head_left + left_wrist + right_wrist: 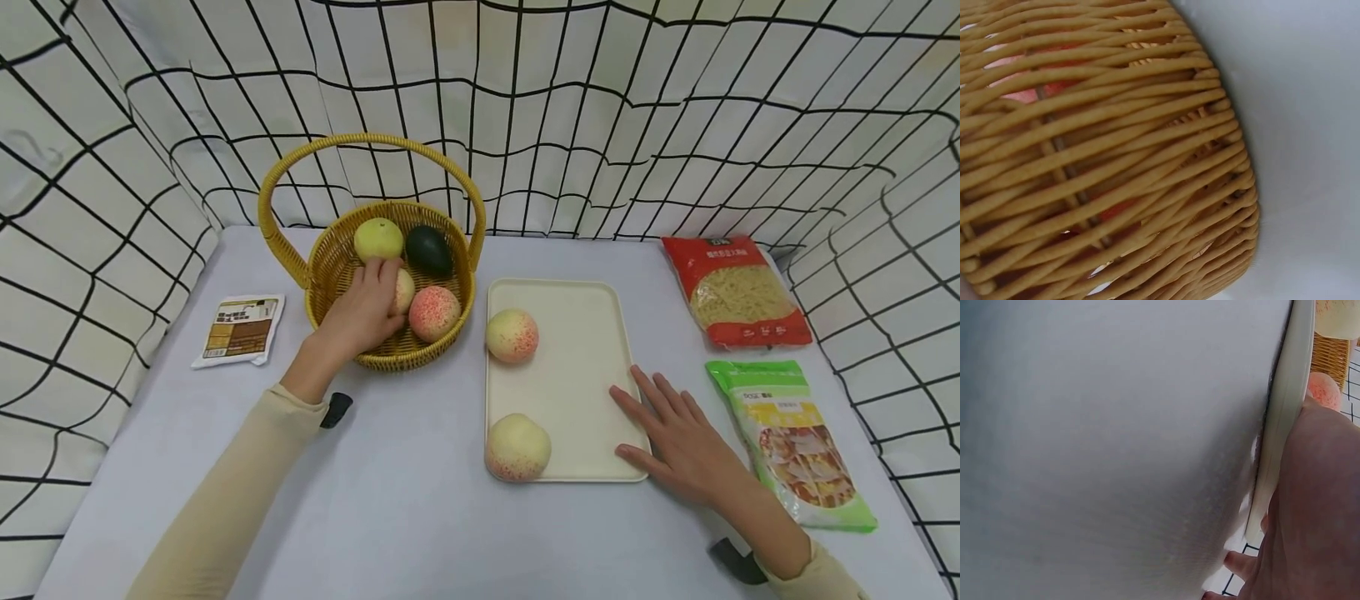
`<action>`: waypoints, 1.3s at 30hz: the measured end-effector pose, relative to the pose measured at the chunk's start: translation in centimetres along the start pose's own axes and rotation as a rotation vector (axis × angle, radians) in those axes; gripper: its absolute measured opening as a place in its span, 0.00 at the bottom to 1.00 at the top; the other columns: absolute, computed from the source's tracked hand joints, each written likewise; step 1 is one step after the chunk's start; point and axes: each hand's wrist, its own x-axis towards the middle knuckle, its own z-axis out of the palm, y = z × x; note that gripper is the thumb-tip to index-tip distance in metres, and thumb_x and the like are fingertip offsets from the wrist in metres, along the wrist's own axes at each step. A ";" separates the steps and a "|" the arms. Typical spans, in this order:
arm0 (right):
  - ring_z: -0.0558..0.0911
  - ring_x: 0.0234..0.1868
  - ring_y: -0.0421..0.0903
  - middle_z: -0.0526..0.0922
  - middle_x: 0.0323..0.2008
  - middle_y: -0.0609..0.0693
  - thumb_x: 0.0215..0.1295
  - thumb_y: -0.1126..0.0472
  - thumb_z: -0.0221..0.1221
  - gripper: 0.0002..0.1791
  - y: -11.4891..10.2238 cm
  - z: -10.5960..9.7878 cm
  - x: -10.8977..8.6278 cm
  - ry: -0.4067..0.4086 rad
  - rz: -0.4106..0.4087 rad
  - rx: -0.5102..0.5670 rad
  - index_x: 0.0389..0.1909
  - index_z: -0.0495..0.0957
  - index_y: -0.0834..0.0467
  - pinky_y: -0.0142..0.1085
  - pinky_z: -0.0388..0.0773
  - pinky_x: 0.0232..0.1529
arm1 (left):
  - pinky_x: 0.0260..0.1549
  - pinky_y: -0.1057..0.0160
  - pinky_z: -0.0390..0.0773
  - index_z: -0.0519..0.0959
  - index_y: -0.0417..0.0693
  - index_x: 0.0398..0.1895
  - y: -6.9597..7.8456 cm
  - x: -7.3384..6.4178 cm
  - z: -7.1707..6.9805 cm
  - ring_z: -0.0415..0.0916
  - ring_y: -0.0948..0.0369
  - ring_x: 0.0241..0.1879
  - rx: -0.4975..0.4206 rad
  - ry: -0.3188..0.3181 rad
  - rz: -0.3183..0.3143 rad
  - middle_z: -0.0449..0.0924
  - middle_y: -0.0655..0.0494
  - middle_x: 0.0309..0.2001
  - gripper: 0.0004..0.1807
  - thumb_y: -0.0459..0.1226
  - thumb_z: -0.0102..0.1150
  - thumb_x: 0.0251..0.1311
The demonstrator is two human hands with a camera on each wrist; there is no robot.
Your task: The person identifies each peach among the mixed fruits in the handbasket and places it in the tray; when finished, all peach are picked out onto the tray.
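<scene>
Right now my left hand is down inside the yellow wicker basket, which stands to the left of the cream tray. Its fingers and thumb are curled round a pale peach, which they partly hide. Beside it, on the side nearer the tray, sits a pink peach; a dark green fruit and a yellow-green fruit lie farther back in the basket.

My right hand has hold of nothing: its fingers are straight and spread, reaching over the tray's right edge. On the tray itself, one peach rests by the left edge toward the back, and another peach in the near left corner.

To the tray's right lie a red packet, farther back, and a green packet, nearer me. Well to the tray's left, past the basket, is a small white-and-brown packet.
</scene>
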 end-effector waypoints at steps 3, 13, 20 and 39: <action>0.54 0.85 0.66 0.47 0.88 0.51 0.72 0.32 0.59 0.45 0.0 0.0 0.0 0.000 0.002 0.004 0.85 0.54 0.37 0.72 0.56 0.77 | 0.54 0.33 0.79 0.53 0.34 0.80 0.2 -0.3 -0.5 0.62 0.33 0.67 -0.006 0.024 0.003 0.57 0.28 0.73 0.45 0.35 0.68 0.67; 0.54 0.85 0.66 0.47 0.88 0.52 0.72 0.33 0.59 0.45 -0.1 -0.1 -0.1 -0.006 0.009 0.009 0.85 0.54 0.37 0.72 0.56 0.77 | 0.61 0.35 0.77 0.55 0.35 0.79 0.6 -1.2 -1.5 0.63 0.34 0.69 -0.025 0.110 0.047 0.58 0.29 0.72 0.45 0.34 0.71 0.66; 0.54 0.85 0.67 0.48 0.88 0.52 0.72 0.33 0.59 0.45 -0.1 0.1 -0.2 -0.007 0.012 0.017 0.85 0.55 0.37 0.73 0.55 0.77 | 0.61 0.36 0.78 0.54 0.37 0.80 1.6 -1.9 -1.9 0.65 0.35 0.68 -0.027 0.151 0.078 0.59 0.31 0.72 0.47 0.36 0.72 0.66; 0.54 0.85 0.66 0.48 0.88 0.52 0.72 0.33 0.59 0.44 -0.2 0.1 0.0 -0.001 0.011 0.009 0.85 0.55 0.37 0.72 0.56 0.77 | 0.59 0.38 0.80 0.56 0.39 0.80 3.8 -2.8 -2.6 0.64 0.38 0.70 -0.032 0.209 0.135 0.61 0.33 0.72 0.47 0.36 0.74 0.64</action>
